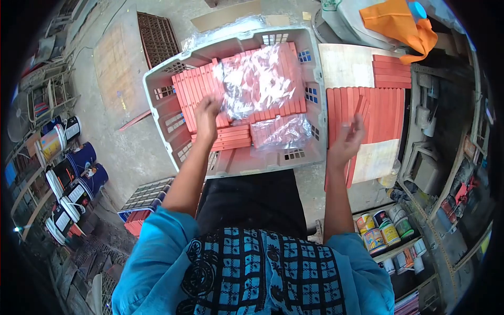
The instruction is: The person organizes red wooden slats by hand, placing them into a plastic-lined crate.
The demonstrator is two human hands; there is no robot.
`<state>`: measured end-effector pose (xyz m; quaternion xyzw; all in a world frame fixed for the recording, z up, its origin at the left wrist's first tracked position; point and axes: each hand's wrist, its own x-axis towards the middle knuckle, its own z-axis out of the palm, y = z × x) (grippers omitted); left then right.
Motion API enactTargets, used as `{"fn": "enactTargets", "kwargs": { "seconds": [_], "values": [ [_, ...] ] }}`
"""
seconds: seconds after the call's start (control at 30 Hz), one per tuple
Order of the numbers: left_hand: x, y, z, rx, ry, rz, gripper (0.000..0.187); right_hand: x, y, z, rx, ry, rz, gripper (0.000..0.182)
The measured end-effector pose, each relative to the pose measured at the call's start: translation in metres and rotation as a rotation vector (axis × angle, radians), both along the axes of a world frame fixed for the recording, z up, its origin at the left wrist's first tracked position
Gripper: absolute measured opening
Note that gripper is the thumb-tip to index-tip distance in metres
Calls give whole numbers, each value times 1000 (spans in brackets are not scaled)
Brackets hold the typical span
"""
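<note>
A grey plastic crate (157,118) stands before me with rows of red-painted strips (189,89) in it. Clear plastic film (257,79) covers its middle, and a smaller film-wrapped bundle (281,131) lies at the near right. Over the strips at the crate's left, my left hand (207,115) has its fingers curled in, slightly blurred; what they hold, if anything, is hidden. My right hand (346,142) is raised above a row of red strips (386,115) on a pale board. A single red strip (360,105) slants up from its pinched fingers.
More red strips (391,71) lie at the board's far end. An orange cloth (401,26) hangs at the upper right. Paint cans (388,228) fill a low shelf at the right, with several buckets (81,157) on the left. A brown crate (156,39) stands behind.
</note>
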<state>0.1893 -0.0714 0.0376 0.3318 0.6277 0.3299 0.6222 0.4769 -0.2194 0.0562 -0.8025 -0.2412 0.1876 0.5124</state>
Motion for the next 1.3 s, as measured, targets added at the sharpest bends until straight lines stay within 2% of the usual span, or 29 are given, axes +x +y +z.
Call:
{"fn": "enactTargets", "kwargs": {
  "seconds": [0.03, 0.1, 0.17, 0.23, 0.33, 0.37, 0.4, 0.47, 0.5, 0.57, 0.63, 0.7, 0.8, 0.87, 0.93, 1.03, 1.1, 1.13, 1.17, 1.2, 1.27, 1.3],
  "values": [
    [-22, -15, -4, -15, 88, -33, 15, -21, 8, 7, 70, 126, 85, 42],
    [-50, -40, -4, -23, 205, -26, 16, -62, 18, -13, 129, 133, 367, 44],
    [-70, -58, -4, -18, 242, 17, 19, -106, 35, -7, -58, 339, 502, 51],
    [-94, -68, -12, -119, 193, 33, 20, -144, 50, -14, -129, 714, 444, 55],
    [-117, -72, -12, -216, 119, 51, 23, -185, 47, -64, -369, 507, 469, 61],
    [-119, -69, -2, -250, 55, 102, 24, -190, 44, -71, -390, 452, 478, 68],
    [-122, -66, 5, -283, -10, 151, 25, -192, 45, -68, -313, 346, 589, 70],
    [-135, -59, 19, -400, -106, 194, 28, -195, 45, -48, -155, 134, 804, 73],
    [-135, -49, 41, -456, -185, 240, 28, -200, 49, -15, -51, 13, 950, 70],
    [-152, -46, 50, -513, -376, 295, 28, -218, 43, 17, -83, -86, 1114, 69],
    [-161, -40, 65, -540, -449, 325, 29, -235, 42, 23, -95, -164, 1209, 63],
    [-169, -31, 78, -542, -525, 325, 32, -247, 40, 16, -90, -221, 1234, 52],
    [-179, -12, 84, -452, -547, 363, 35, -249, 52, -3, -316, 208, 1157, 34],
    [-189, -3, 63, -342, -366, 354, 47, -245, 77, -19, -328, 470, 1048, 20],
    [-179, 9, 60, -172, -135, 267, 57, -238, 107, -13, -332, 669, 956, 19],
    [-159, 13, 59, -137, -84, 236, 66, -235, 136, 5, -323, 929, 826, 18],
    [-154, 10, 52, -312, -314, 211, 68, -239, 138, 3, -208, 1127, 705, 17],
    [-149, 10, 50, -396, -429, 196, 69, -240, 137, 2, -175, 1126, 656, 18],
    [-141, 8, 51, -557, -261, 303, 73, -241, 136, 2, -140, 1124, 607, 19],
    [-147, 6, 38, -594, -438, 281, 77, -241, 136, 3, -106, 1122, 556, 20],
    [-163, -4, 0, -661, -793, 234, 85, -227, 135, 1, -223, 1087, 663, 22],
    [-159, -5, 4, -583, -748, 280, 78, -222, 134, 0, -283, 1071, 714, 23]
  ]
}}
